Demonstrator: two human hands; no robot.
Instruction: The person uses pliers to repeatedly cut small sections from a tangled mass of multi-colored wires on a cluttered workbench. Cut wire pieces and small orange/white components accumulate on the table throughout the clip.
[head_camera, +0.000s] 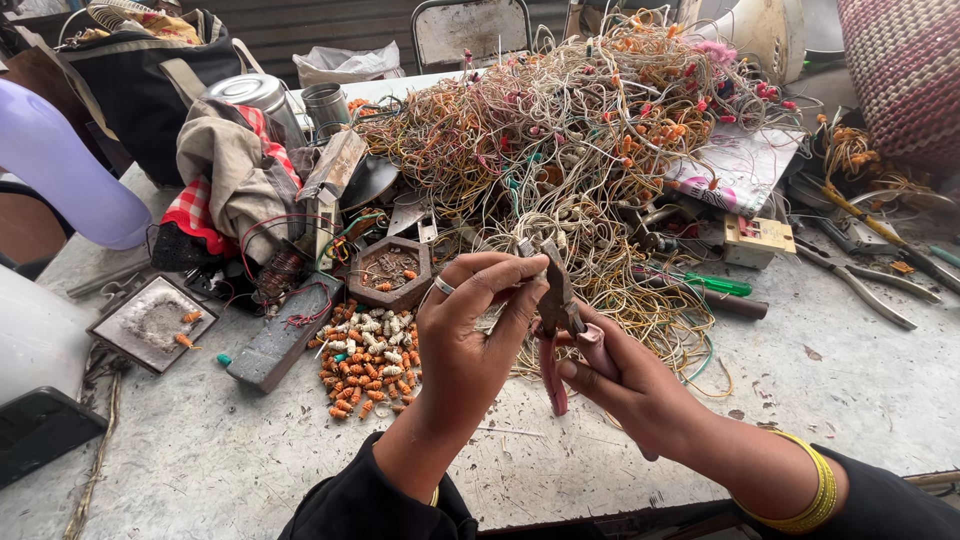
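Partly, the small piece pinched at the left hand (470, 320) is hidden: only a pale wire end (524, 247) is seen above the fingertips, and what it carries cannot be made out. The pink-handled pliers (556, 320) are held in the right hand (630, 385), whose grip is closed around the handles; the lower handle ends are covered by the fingers, and whether the pliers' tips are biting the wire cannot be told. The left grip is closed on the wire end, thumb against forefinger, with a ring worn on one finger. The pliers' head is seen just beside the left fingertips, touching or nearly so, above the grey table (800, 400). Behind both hands a great tangle of wires (570, 130) is spread, its far edge cut off by the frame. A heap of orange and white connectors (368, 362) lies left of the left wrist, near a hexagonal tray (390, 270). A green screwdriver (715, 284) lies to the right.
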